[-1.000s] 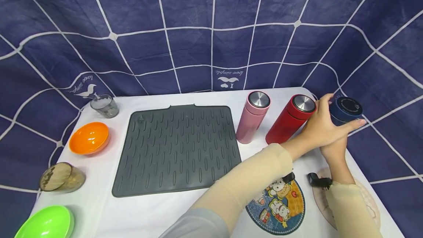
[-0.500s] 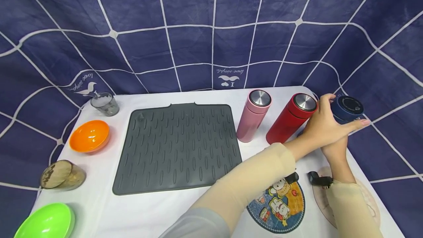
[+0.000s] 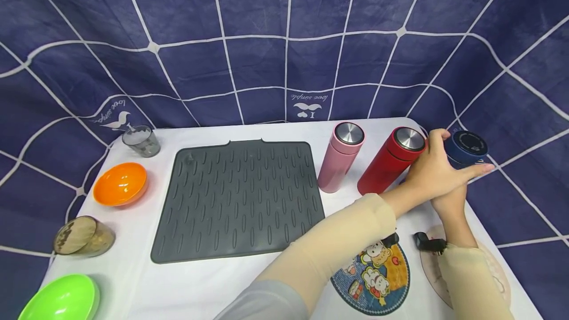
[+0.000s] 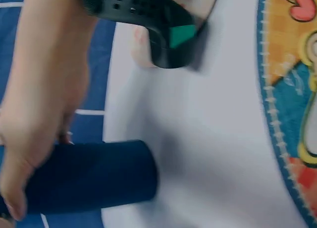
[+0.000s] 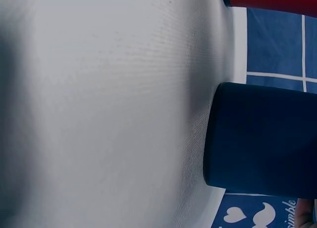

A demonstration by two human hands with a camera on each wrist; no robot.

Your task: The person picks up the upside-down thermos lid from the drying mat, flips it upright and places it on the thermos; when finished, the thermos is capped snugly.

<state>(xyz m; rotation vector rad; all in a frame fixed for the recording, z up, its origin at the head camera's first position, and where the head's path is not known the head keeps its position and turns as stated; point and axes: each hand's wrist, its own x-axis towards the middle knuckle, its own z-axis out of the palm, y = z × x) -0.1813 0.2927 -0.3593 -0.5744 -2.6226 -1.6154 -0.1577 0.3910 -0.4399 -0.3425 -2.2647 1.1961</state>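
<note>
A dark blue thermos [image 3: 467, 146] with a round dark lid is at the far right of the table. My left hand [image 3: 437, 172] grips its upper part, thumb on the near side and fingers on the left and behind. Lower down, my right hand [image 3: 451, 202] holds the body, largely hidden behind the left hand and forearm. The left wrist view shows the right hand [image 4: 27, 143] wrapped round the thermos [image 4: 99, 176]. In the right wrist view the thermos [image 5: 262, 139] has its base right at the white tabletop, with a finger [image 5: 304, 213] at its side.
Left of the hands stand a red thermos [image 3: 386, 167] and a pink thermos [image 3: 340, 162]. A grey ridged mat [image 3: 240, 201] lies mid-table. Bowls, orange [image 3: 120, 185] and green [image 3: 66, 298], and two glasses [image 3: 141, 141] line the left. A cartoon mat [image 3: 378, 285] lies under the left forearm.
My left hand's fingers have shifted very slightly downward at the blue thermos. Both hands keep their hold, and the other things stay where they were.
</note>
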